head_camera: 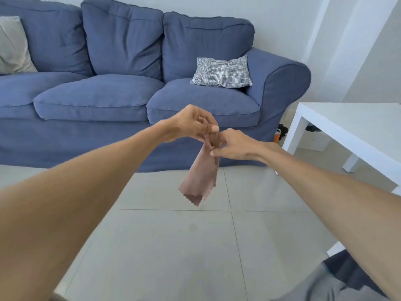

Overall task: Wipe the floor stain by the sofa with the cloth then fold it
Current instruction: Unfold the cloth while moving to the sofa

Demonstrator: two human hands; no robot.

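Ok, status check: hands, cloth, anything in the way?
Left hand and right hand both pinching cloth at its top. Cloth hanging above floor, unfolded. Nothing in the way.

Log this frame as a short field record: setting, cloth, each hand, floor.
setting: blue sofa, white table at right
cloth: pinkish, bunched at the top, hanging in the air above the floor
left hand: pinching the cloth top
right hand: gripping the cloth top
floor: pale tiles, faint mark below the cloth
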